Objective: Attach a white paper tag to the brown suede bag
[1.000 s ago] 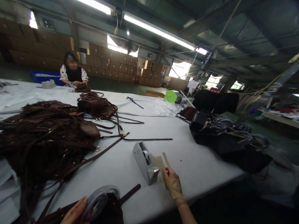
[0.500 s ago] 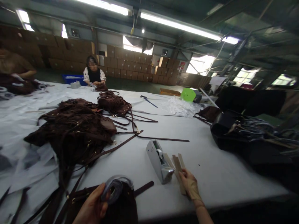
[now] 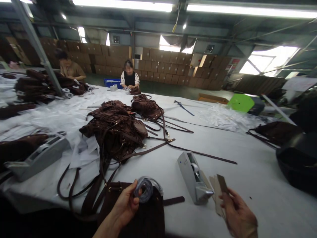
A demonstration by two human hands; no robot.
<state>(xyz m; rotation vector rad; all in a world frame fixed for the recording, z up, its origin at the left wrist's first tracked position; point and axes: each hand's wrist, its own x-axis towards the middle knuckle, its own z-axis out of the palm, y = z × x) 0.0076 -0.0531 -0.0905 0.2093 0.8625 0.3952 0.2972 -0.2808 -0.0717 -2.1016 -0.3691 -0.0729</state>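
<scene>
My left hand is closed on a coiled roll of greyish, see-through plastic, held by its edge over a dark brown bag. The bag lies at the table's front edge, and a short strap sticks out to its right. My right hand is closed on a flat brown strip, its upper end tilted up between thumb and fingers. Paler strips lie just left of that hand. Between my hands stands a grey tape dispenser.
A heap of brown bags with long straps covers the table's centre left. A second dispenser stands left. Clear plastic and a green object lie at the back right. Two co-workers are across the table.
The view has swung left, so things appear further right. My right hand has raised the brown strip off the pale ones. My left hand still holds the roll.
</scene>
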